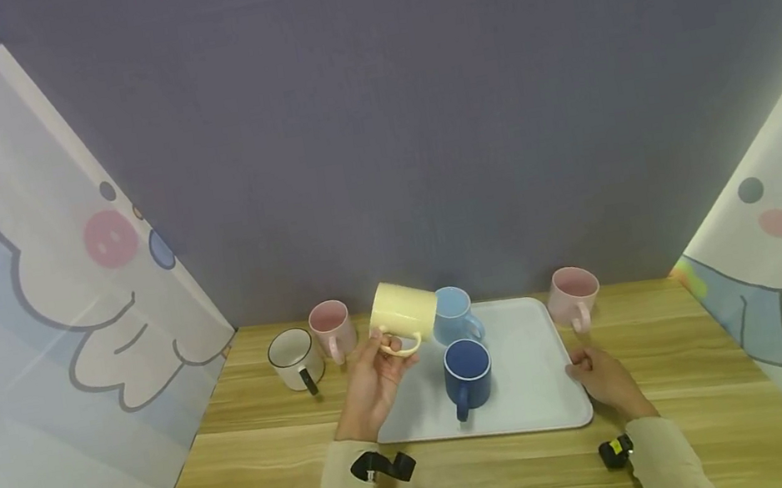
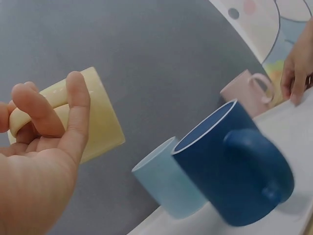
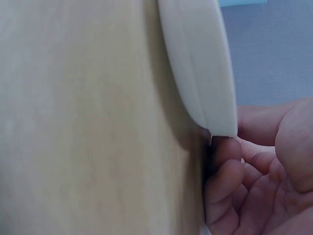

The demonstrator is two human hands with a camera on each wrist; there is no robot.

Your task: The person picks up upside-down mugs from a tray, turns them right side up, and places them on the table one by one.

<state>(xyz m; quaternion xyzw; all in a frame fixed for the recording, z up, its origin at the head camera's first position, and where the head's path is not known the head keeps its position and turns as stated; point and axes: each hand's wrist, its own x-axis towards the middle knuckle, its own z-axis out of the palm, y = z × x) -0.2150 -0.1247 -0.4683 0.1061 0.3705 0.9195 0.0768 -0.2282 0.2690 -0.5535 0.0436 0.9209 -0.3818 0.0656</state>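
My left hand (image 1: 372, 383) holds a pale yellow mug (image 1: 404, 309) by its handle. The mug is tipped on its side in the air, over the back left of a white tray (image 1: 528, 379). In the left wrist view, fingers curl through the handle of that yellow mug (image 2: 105, 120). Upright on the tray stand a dark blue mug (image 1: 468, 376) and, behind it, a light blue mug (image 1: 453, 317) partly hidden by the yellow one. At the tray's right edge, my right hand (image 1: 606, 382) pinches the rim, thumb above and curled fingers beneath, as the right wrist view shows.
Left of the tray, a white mug (image 1: 294, 358) with dark rim and black handle stands beside a pink mug (image 1: 331, 324). Another pink mug (image 1: 573, 293) is just past the tray's back right corner. A grey backdrop (image 1: 374, 128) rises behind the wooden table (image 1: 266, 473).
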